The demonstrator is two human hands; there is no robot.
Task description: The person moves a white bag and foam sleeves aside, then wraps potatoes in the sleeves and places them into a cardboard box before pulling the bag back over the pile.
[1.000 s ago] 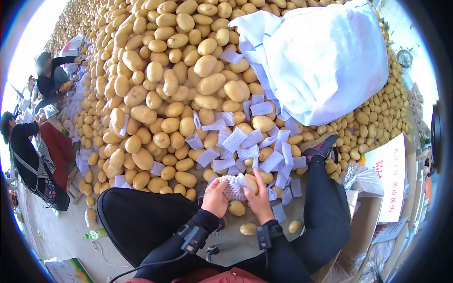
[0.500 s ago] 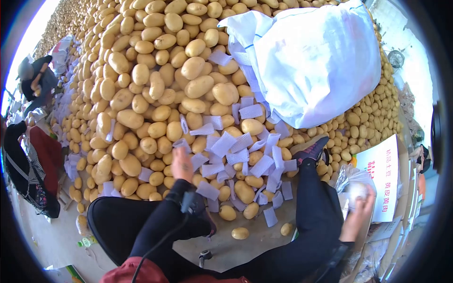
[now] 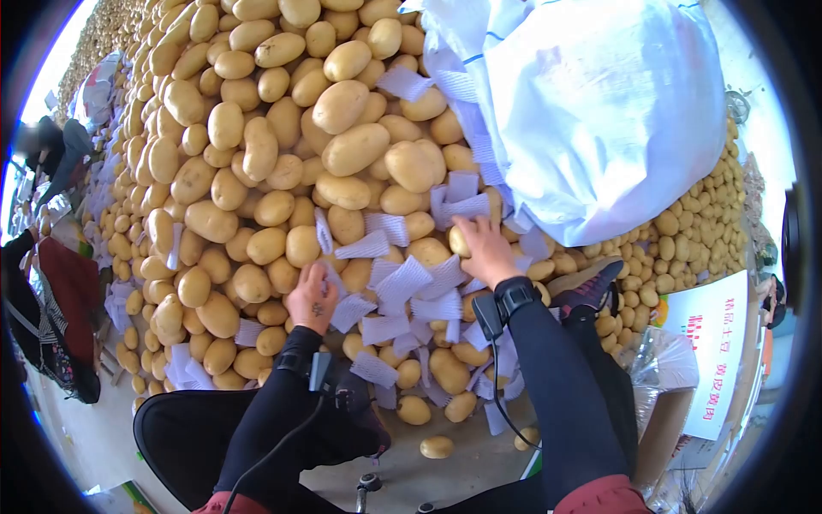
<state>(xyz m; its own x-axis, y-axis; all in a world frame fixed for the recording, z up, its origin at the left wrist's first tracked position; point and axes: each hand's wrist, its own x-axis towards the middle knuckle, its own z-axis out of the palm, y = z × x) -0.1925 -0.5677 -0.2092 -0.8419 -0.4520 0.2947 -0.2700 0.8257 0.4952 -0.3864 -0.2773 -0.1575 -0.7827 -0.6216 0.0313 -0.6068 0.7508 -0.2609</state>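
Note:
My left hand [image 3: 312, 299] is closed at the lower middle of the potato pile, its fingers pinched on a white foam net sleeve [image 3: 333, 279]. To its right, my right hand [image 3: 488, 252] has its fingertips curled round a potato [image 3: 459, 242], which lies among the others. Between and below the hands, many flattened foam sleeves [image 3: 402, 285] are scattered over the potatoes [image 3: 354, 149].
A big white sack [image 3: 599, 120] rests on the pile at the upper right. An open carton lined with clear plastic [image 3: 664, 364] stands at the lower right beside a printed white panel [image 3: 706, 343]. Other people [image 3: 64, 291] are at the left edge. My shoe [image 3: 586, 285] touches the potatoes.
My right hand has left the carton side, where it held a wrapped round item, and moved left onto a potato. My left hand has shifted slightly left and down. The view has moved closer.

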